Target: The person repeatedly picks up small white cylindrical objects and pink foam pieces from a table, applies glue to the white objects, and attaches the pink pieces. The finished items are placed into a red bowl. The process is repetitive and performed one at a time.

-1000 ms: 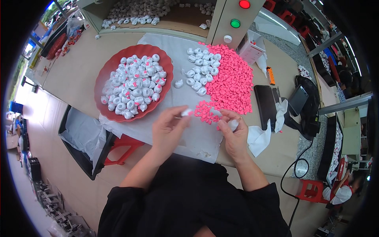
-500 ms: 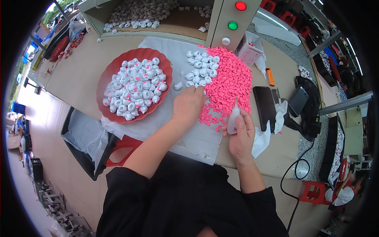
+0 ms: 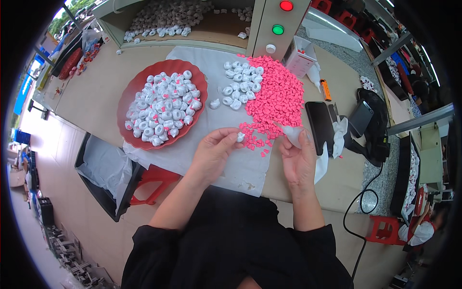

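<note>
Drawn back, the left hand pinches a white piece; the right hand grips a blurred bottle, apparently pointing leftward.

Pink, white, red
Tiny bright pink pieces, small round white-and-pink pieces, milky white squeeze bottle, wavy-edged round red bowl

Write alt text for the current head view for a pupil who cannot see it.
A person's left hand pinches a small white piece while the right hand holds a translucent bottle. Beyond them lie a pile of pink pieces and loose white pieces; at left a red bowl holds more white pieces.
</note>
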### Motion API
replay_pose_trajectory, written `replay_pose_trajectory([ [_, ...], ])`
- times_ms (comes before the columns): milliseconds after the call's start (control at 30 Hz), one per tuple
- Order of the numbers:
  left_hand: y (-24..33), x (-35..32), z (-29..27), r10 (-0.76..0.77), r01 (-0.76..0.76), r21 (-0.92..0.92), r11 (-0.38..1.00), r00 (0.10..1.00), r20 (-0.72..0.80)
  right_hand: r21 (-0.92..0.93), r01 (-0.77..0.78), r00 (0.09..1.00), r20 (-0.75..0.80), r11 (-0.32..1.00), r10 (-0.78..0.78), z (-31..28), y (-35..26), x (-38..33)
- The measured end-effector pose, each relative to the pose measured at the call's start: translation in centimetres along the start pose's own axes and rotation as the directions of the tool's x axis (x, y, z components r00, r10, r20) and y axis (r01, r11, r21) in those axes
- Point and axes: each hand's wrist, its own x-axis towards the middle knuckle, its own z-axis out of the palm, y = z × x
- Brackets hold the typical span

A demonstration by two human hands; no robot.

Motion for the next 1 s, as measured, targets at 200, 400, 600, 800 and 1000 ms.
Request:
replay_pose_trajectory([
  [200,-1.3,-1.1,1.0,0.089,-0.090,0.152,0.984,0.996,0.015,-0.215,0.049,0.998,0.044,0.975,-0.041,0.7,0.7,-0.8],
  [400,-1.8,-1.5,0.4,0.168,-0.188,0.245,0.951,0.981,0.101,-0.472,0.275,0.957,0.215,0.837,-0.193,0.6,1.4,-1.6],
  [600,-1.8,-1.4,0.4,0.175,-0.191,0.259,0.947,0.981,0.084,-0.616,0.475,0.873,0.417,0.629,-0.251,0.2,1.6,-2.0],
  [800,-1.8,-1.4,0.4,0.180,-0.194,0.264,0.945,0.981,0.077,-0.653,0.603,0.795,0.540,0.458,-0.276,-0.3,1.9,-1.9],
  [1000,-1.6,-1.5,0.5,0.165,-0.179,0.261,0.948,0.983,0.074,-0.648,0.631,0.774,0.566,0.426,-0.284,-0.4,2.0,-1.8],
])
